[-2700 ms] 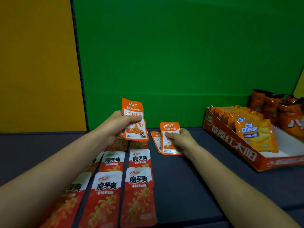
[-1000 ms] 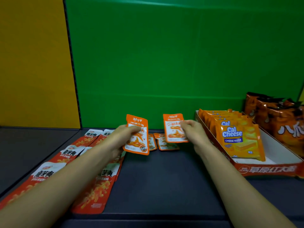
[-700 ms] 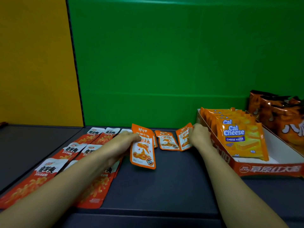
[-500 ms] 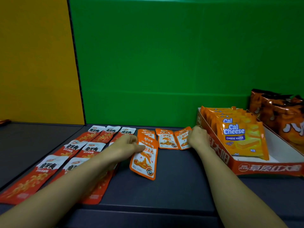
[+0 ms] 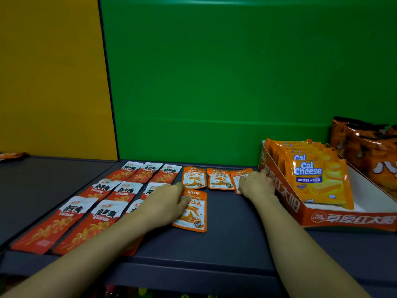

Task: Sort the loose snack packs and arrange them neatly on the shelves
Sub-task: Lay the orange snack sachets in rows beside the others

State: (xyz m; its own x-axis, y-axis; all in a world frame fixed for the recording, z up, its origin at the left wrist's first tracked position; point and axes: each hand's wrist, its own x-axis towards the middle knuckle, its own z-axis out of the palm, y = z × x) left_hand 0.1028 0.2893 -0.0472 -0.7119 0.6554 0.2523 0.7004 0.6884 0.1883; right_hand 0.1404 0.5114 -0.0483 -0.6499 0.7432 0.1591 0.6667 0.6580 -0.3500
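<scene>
Snack packs in orange lie flat on the dark shelf (image 5: 225, 244): three form a far row, and a fourth orange pack (image 5: 196, 216) lies just nearer. The left hand (image 5: 165, 203) rests flat on the fourth pack's left edge, fingers fairly straight. The right hand (image 5: 256, 183) presses the rightmost far pack (image 5: 237, 179) with extended fingers, beside the red carton (image 5: 285, 203). Red packs (image 5: 103, 188) lie in rows to the left.
</scene>
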